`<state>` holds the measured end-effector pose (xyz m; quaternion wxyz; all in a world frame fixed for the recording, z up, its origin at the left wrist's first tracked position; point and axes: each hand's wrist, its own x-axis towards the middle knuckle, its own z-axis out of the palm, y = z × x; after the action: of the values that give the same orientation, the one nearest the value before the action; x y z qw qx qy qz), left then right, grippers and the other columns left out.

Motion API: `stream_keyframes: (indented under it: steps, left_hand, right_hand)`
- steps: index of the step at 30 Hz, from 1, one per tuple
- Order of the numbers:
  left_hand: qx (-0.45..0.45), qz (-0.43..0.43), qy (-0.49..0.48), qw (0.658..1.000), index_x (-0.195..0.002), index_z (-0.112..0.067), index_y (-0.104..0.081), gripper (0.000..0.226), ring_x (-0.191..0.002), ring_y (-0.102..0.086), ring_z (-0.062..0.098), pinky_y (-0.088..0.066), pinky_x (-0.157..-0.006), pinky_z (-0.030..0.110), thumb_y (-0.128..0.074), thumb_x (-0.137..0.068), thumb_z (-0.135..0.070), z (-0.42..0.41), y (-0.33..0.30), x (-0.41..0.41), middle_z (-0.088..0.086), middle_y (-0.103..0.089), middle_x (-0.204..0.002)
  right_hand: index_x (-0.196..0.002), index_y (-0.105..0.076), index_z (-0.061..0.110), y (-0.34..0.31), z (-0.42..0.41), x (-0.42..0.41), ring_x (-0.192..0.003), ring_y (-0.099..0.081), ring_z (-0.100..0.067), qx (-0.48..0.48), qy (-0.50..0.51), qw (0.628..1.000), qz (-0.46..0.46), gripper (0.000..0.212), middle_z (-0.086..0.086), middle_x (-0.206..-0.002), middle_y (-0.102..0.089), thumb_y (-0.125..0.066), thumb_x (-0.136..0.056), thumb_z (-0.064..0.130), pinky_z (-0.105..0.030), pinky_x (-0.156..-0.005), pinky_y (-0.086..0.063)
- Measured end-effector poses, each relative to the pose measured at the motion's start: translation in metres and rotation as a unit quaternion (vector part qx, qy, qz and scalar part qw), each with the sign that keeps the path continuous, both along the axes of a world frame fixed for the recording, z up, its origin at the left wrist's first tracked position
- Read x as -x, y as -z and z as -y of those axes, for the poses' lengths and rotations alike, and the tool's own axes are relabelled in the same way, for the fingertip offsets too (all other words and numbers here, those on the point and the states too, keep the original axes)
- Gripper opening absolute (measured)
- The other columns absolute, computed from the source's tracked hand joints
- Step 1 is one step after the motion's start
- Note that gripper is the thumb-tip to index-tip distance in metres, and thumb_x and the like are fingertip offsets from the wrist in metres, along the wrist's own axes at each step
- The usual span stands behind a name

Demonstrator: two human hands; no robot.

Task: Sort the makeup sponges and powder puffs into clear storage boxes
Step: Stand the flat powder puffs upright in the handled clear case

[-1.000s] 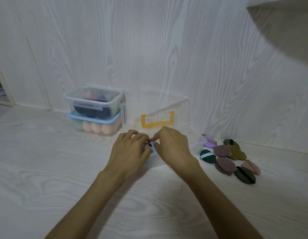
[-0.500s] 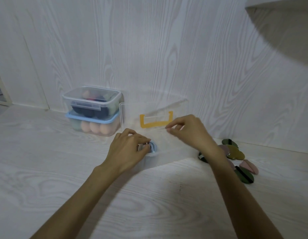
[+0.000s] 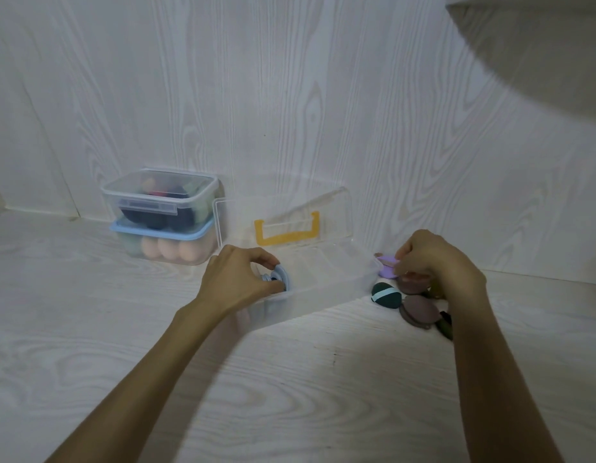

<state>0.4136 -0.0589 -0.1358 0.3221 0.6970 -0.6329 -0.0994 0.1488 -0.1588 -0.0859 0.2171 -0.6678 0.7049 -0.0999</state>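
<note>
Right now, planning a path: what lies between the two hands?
In the head view, the open clear box spans between left hand and right hand.

the wall (image 3: 290,95) and floor (image 3: 290,379) are whitewashed wood grain. at left centre, a clear box (image 3: 159,198) sits on a blue-lidded box (image 3: 163,243) of peach sponges (image 3: 176,250). the open box's lid (image 3: 290,215) has a yellow handle (image 3: 286,233). at right lie a lilac puff (image 3: 387,267), a dark green puff (image 3: 385,295) with a pale blue band, and mauve-brown puffs (image 3: 418,310).

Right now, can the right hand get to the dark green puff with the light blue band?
Probably yes. The right hand hovers just above and right of the dark green puff, which lies uncovered on the floor.
</note>
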Motion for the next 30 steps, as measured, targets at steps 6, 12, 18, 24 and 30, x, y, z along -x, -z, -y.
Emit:
stream_keyframes:
  steps: [6,12,18,24,30]
  left_hand:
    - [-0.004,-0.005,0.01,1.0,-0.079,-0.04,-0.07,0.039,-0.081,-0.063,0.008,-0.052,-0.081,0.034,-0.057,-0.052,-0.065,0.001,0.0,-0.003,-0.02,-0.07,-0.083]
    - [0.013,-0.018,-0.013,1.0,-0.07,-0.041,-0.068,0.018,-0.081,-0.061,0.006,-0.048,-0.086,0.036,-0.067,-0.057,-0.052,0.002,0.003,0.001,-0.022,-0.069,-0.077]
    - [-0.061,0.062,-0.015,0.996,-0.085,-0.036,-0.073,0.021,-0.09,-0.055,0.013,-0.045,-0.083,0.032,-0.077,-0.067,-0.046,0.005,-0.014,0.001,-0.013,-0.068,-0.09]
    - [-0.118,0.222,0.031,0.967,-0.1,-0.036,-0.072,0.026,-0.098,-0.05,0.017,-0.035,-0.076,0.029,-0.069,-0.076,-0.046,0.008,-0.033,0.006,-0.006,-0.061,-0.088]
    - [-0.107,0.227,0.045,0.967,-0.096,-0.031,-0.071,0.018,-0.09,-0.044,0.015,-0.029,-0.074,0.027,-0.069,-0.079,-0.038,0.014,-0.031,0.013,-0.005,-0.057,-0.087]
  right_hand:
    - [-0.104,-0.057,0.009,0.022,0.003,-0.008,-0.069,-0.062,-0.02,-0.099,-0.031,0.994,-0.02,0.042,-0.006,-0.098,-0.065,-0.079,-0.07,0.02,-0.024,-0.061,-0.053]
    - [-0.132,-0.048,0.009,0.033,0.009,-0.009,-0.105,-0.062,-0.024,-0.096,-0.041,0.995,0.007,0.077,-0.006,-0.126,-0.061,-0.084,-0.065,0.019,-0.036,-0.092,-0.052]
    - [-0.112,-0.056,-0.002,0.0,-0.003,-0.007,-0.089,-0.055,-0.024,-0.053,-0.022,0.998,-0.038,0.056,-0.011,-0.101,-0.059,-0.081,-0.07,0.024,-0.029,-0.07,-0.044]
    - [-0.103,-0.071,0.008,-0.037,-0.032,-0.022,-0.069,-0.059,-0.015,0.051,-0.077,0.995,0.044,0.029,-0.008,-0.09,-0.066,-0.077,-0.077,0.018,-0.023,-0.056,-0.049]
    - [-0.097,-0.075,0.019,-0.017,-0.055,-0.082,-0.079,-0.065,-0.015,0.181,-0.13,0.969,0.108,0.024,-0.002,-0.091,-0.073,-0.075,-0.076,0.032,-0.03,-0.07,-0.055]
